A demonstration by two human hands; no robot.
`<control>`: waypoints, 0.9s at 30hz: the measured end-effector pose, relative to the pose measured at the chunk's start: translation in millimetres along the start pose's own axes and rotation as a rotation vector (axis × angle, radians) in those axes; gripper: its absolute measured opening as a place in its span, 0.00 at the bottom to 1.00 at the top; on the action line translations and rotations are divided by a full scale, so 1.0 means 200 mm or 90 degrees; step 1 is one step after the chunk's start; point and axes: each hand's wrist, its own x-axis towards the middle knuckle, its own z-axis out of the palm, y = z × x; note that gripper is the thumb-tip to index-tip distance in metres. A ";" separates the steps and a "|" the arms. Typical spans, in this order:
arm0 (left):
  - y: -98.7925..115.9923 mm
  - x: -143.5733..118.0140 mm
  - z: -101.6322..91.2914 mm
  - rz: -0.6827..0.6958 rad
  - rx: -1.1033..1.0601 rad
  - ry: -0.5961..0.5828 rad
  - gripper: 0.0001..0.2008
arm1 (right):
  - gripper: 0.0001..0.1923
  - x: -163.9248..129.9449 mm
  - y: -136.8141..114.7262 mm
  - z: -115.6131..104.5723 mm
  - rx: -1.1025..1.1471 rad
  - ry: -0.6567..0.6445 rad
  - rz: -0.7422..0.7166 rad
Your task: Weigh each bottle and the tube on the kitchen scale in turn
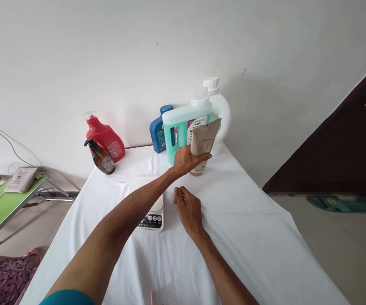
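Observation:
My left hand [185,162] reaches forward across the kitchen scale and is closed around a beige squeeze tube [205,137]. The tube leans to the right, cap end down, in front of a big jug of green liquid [183,116]; whether its cap touches the cloth I cannot tell. Lower and nearer to me, my right hand [189,209] is curled into a fist just right of the scale, with nothing seen in it. The white kitchen scale [160,212] is partly hidden under my left forearm; its black button panel shows.
Behind stand a blue bottle [157,134] and a white jug [224,112] by the wall. A red bottle [106,137] and a brown pump bottle [103,159] stand back left. A green side table [11,203] and a person's patterned clothing [4,275] are at left.

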 end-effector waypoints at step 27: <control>-0.68 -0.59 -1.30 0.011 0.248 0.655 0.37 | 0.10 -0.37 -0.66 -0.33 0.307 -0.573 -0.082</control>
